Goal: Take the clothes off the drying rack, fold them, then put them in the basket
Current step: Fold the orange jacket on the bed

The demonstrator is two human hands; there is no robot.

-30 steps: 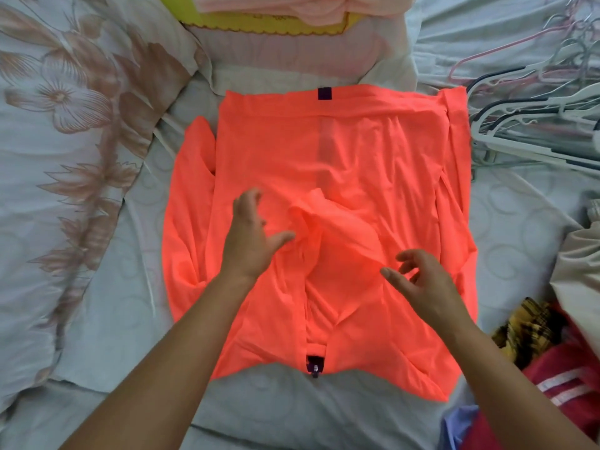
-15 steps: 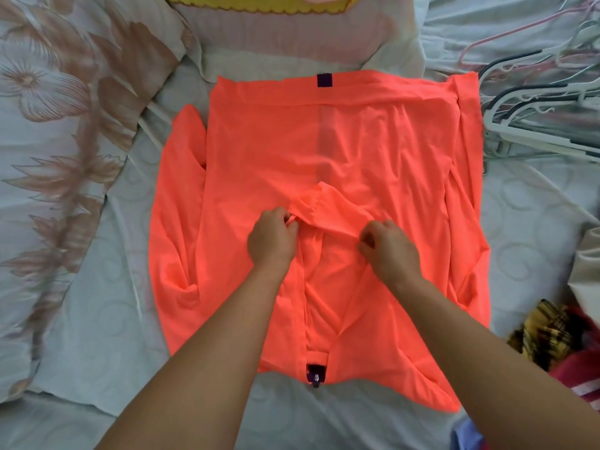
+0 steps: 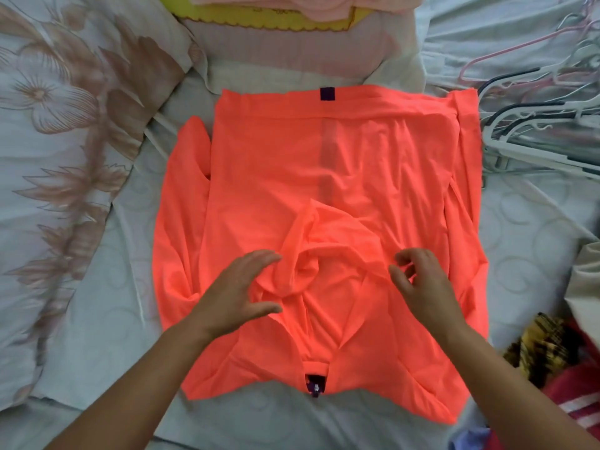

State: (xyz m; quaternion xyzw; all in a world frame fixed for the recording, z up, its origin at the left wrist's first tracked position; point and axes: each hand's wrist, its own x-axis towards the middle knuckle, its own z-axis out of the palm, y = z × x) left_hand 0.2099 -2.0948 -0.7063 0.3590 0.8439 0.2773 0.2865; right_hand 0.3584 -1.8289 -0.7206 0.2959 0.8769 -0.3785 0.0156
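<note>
Grip slack, left hand (image 3: 237,293), right hand (image 3: 422,282), jacket (image 3: 357,164) part-hidden

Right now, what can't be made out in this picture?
Head view:
Yellow thing: cut off by the top edge; what it is, unclear.
Clothes pile: cut off by the right and bottom edges.
Hangers: tangled, cut off at right; number unclear.
Orange top: bunched cloth hides its middle.

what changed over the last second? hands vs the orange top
Half a second ago both hands pinched the bunched fold in the middle of the orange garment. Both have let go: the left hand is spread open beside it, the right hand has drawn off rightward, fingers loosely curled. Garment still spread on the bed, hangers unmoved.
</note>
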